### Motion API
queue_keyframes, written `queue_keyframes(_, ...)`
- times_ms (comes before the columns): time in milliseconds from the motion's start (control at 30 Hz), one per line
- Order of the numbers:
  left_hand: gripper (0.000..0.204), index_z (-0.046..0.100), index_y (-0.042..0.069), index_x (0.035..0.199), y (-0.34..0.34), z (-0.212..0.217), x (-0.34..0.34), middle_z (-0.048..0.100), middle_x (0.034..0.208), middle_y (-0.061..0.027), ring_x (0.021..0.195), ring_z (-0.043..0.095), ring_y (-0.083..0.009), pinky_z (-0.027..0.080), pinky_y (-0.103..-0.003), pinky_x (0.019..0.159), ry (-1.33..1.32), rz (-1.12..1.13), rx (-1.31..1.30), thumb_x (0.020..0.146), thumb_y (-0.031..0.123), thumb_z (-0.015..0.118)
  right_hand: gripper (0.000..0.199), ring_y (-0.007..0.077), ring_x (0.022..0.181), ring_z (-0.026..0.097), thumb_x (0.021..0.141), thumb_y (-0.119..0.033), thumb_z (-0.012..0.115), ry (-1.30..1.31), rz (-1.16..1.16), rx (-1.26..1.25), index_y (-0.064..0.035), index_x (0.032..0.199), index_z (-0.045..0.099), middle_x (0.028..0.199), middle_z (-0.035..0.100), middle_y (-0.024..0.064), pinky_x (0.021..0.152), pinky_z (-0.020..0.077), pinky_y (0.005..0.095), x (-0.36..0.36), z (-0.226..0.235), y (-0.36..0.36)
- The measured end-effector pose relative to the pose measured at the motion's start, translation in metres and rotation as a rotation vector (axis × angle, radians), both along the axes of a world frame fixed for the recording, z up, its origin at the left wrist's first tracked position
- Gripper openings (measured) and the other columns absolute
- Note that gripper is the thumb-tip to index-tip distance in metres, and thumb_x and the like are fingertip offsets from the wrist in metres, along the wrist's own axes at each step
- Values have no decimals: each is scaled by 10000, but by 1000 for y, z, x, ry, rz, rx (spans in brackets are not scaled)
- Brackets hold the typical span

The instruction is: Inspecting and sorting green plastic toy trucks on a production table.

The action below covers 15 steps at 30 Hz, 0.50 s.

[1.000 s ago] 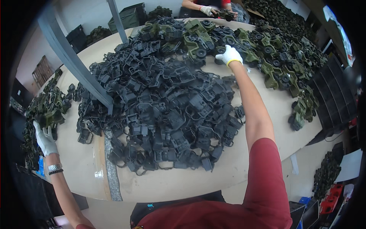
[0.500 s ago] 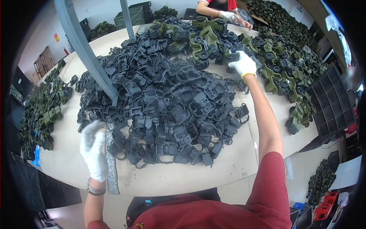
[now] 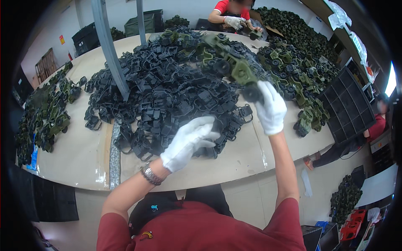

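Note:
My right hand (image 3: 271,108), in a white glove, is closed on one end of an olive-green toy jeep (image 3: 243,72) with black wheels. The jeep is lifted above the table and blurred by motion. My left hand (image 3: 190,140), also gloved, is at the near part of a big heap of black plastic toy-vehicle parts (image 3: 163,90). Its fingers are stretched out and apart from the thumb. Dark parts lie right by its fingertips; none is plainly gripped.
Several green toy jeeps (image 3: 289,62) are piled along the right side, and more green pieces (image 3: 46,113) lie at the left. A metal post (image 3: 109,50) rises from the table (image 3: 79,163). A black divided tray (image 3: 347,104) leans at the right edge. Across the table a co-worker (image 3: 234,19) handles pieces.
My right hand has brought a green jeep up out of the pile and nearer to me. My left hand has moved right, from the table's left part to the black heap.

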<state>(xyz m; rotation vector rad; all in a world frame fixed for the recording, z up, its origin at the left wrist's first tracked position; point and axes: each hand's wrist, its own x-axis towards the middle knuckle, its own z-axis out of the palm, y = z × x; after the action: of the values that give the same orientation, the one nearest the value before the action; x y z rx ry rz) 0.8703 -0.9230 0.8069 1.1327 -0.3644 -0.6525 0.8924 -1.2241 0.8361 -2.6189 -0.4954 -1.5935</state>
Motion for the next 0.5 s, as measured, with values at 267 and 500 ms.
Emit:
queue_keyframes(267,872,286,127,1565,-19,-6,-16,342,1577,-79,1464,316,-278,337,-499,1168,48,-291,-525,896,512,692,602,206,571,552,611,-57,689,-21,204,-70,-175,1201,702,1179,693,113,531,438,332,-95,-7,61)
queue_keyframes(500,556,521,62,1380,17,-1,-47,620,1282,-99,1185,602,-252,477,-440,1049,246,339,-424,1021,487,517,477,264,739,616,688,-105,694,230,650,108,-194,1157,700,1190,658,104,687,529,392,-97,-9,102)
